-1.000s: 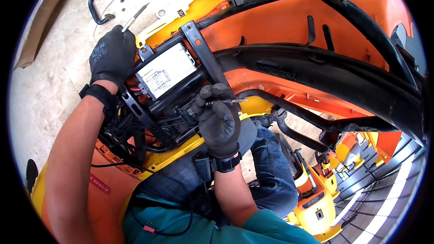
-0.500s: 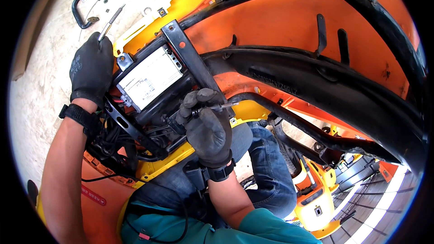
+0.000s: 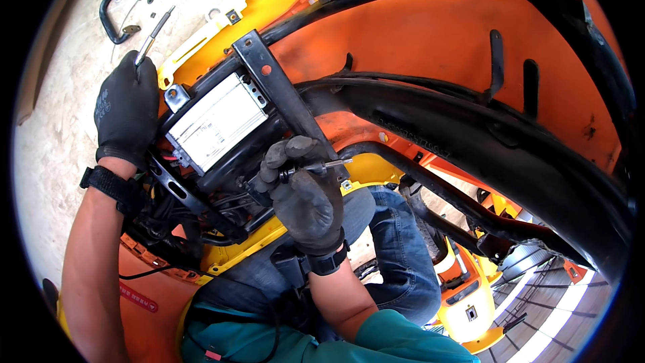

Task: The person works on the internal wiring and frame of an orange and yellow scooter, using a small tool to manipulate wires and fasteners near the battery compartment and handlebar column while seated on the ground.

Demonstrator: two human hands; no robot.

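Note:
My left hand (image 3: 127, 107), in a black glove, is closed beside the yellow panel edge. From its fingertips a slim metal rod (image 3: 154, 34) with a silver lower part and a dark upper part points up and away. My right hand (image 3: 306, 198), also gloved, has its palm turned up and its fingers curled around a small tool (image 3: 338, 163). The tool's metal shaft sticks out to the right; the rest is mostly hidden. Between the hands, a white-labelled box (image 3: 218, 124) sits within a black metal frame (image 3: 285, 97).
Black tubes (image 3: 430, 117) run across an orange body panel (image 3: 416, 33). Dark wires (image 3: 158, 222) bunch below the box. On the floor at upper left lie a curved black bracket (image 3: 107, 17) and small parts. Another yellow machine (image 3: 470, 309) stands at lower right.
My left hand has shifted slightly left with the rod. The box and frame appear a little further left in view. My right hand keeps its curled grip.

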